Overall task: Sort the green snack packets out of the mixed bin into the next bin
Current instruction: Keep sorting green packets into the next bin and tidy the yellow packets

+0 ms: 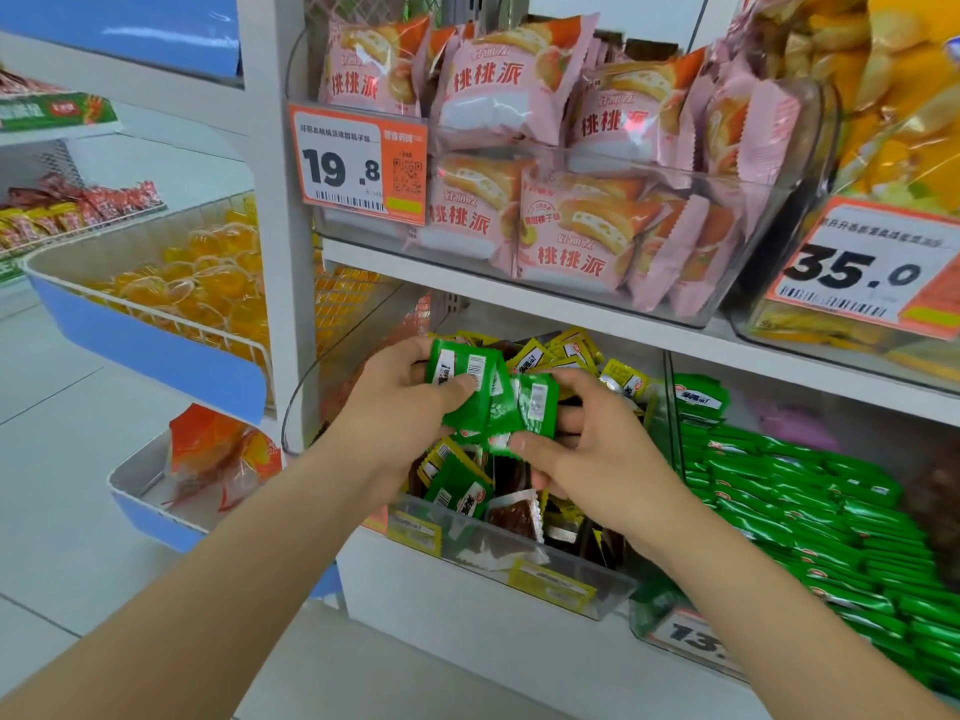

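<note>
Left hand (400,402) and right hand (587,459) both grip one bunch of green packets (493,400), held just above the mixed bin (493,556). Next bin (644,610) to the right holds rows of green packets. Pink packs (566,236) on the shelf above.

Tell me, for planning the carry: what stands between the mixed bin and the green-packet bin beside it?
Head view: only the clear side walls where the mixed bin and green-packet bin meet. The left hand and right hand grip green packets over it.
</note>
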`<state>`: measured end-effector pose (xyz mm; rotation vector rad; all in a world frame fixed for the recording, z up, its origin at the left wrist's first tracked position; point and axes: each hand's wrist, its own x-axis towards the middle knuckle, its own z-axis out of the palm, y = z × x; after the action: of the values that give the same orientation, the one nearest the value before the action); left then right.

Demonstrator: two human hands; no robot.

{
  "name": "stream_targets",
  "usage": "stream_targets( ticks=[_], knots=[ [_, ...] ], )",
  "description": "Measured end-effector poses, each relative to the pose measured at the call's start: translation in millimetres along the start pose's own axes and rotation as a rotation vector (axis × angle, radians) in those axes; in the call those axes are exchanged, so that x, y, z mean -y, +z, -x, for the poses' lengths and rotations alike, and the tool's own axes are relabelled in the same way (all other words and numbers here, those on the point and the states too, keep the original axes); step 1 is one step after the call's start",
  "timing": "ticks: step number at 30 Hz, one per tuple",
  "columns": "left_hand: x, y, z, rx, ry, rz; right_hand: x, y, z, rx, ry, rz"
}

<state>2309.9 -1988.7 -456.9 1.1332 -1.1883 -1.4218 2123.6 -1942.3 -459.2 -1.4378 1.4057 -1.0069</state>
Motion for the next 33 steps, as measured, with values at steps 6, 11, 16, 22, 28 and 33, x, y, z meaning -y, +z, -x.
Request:
stream_targets(
  ticks=[6,11,16,22,28,33],
  knots=[
    [3.4,5.3,6.6,0.049,0.124,-0.177,-2.9,3.4,-1.6,0.019,-0.102,0.165],
    [5.2,16.4,13.4,0.056,0.196,-0.254,-1.3,16.6,1.0,0.134,-0.052,0.035],
    [1.7,18.6,16.4,0.105,0.065,-0.207,3.0,20.9,-0.6,-0.020,-0.116,0.053],
    [4.6,15.5,13.0,0.287,0.026,-0.282,5.0,25.7,-1.4,0.027,-0.132,0.235],
    [18.3,-6.4,-4.4,0.078,0.163,-1.170,3.8,4.2,-5.7,-0.108,-0.026,0.278],
    [22.3,0.6,-4.8,0.084,0.037,-1.497,3.5,2.6,-4.3,-0.104,0.100,-0.118]
  ],
)
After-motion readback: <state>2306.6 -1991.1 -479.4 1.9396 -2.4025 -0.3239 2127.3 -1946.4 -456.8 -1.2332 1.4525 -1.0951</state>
